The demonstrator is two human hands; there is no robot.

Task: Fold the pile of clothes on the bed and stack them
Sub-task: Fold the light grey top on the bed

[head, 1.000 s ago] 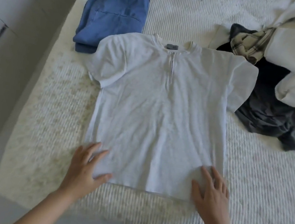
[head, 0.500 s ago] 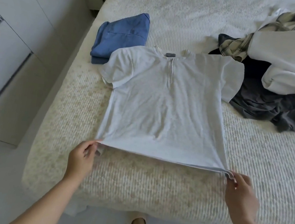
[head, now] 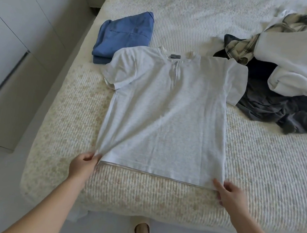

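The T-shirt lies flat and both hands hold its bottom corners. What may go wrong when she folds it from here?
1. The T-shirt has its left sleeve on the folded blue garment and its right sleeve on the dark clothes. Pulling or folding may drag these along.
2. The left hand pinches its corner and the cloth there already shows a diagonal pull crease, while the right hand holds its corner flatter. An uneven pull may give a crooked fold.
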